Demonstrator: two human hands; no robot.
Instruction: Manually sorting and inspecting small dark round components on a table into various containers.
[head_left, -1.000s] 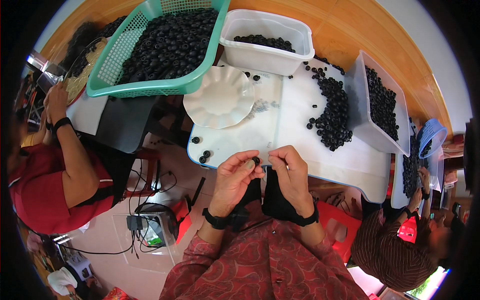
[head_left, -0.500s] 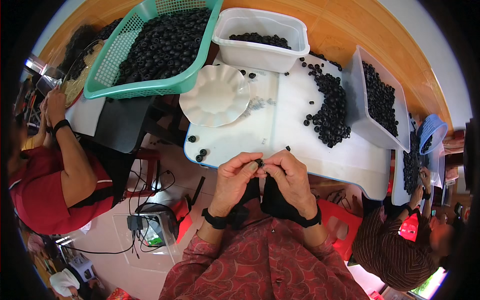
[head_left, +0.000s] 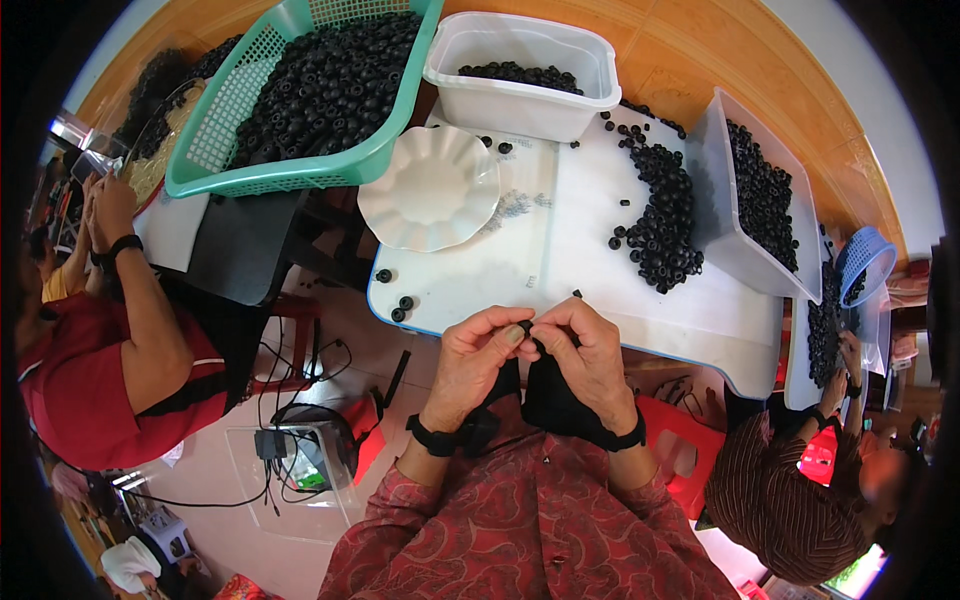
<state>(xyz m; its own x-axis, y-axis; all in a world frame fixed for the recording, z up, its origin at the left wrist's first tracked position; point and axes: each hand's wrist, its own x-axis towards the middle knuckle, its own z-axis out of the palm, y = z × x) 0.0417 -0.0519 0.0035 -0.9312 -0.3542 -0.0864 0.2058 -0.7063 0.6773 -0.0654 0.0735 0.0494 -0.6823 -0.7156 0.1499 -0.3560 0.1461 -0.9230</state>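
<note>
My left hand [head_left: 478,352] and my right hand [head_left: 588,352] meet fingertip to fingertip at the near edge of the white table [head_left: 520,250]. Between the fingertips both hands pinch a small black ring-shaped piece [head_left: 526,327]. A black cloth [head_left: 555,400] hangs below my hands. A pile of the same black pieces [head_left: 662,215] lies on the table ahead to the right. A white scalloped plate [head_left: 432,188] sits ahead to the left with nothing on it.
A green basket [head_left: 300,95], a white tub [head_left: 520,75] and a clear tub [head_left: 760,195] hold more black pieces. A person in red [head_left: 100,340] sits at left, another in stripes [head_left: 790,500] at lower right. Cables and a charger [head_left: 290,440] lie on the floor.
My hands have stayed together at the table edge, the fingers shifting slightly around the small black piece. Little else has changed.
</note>
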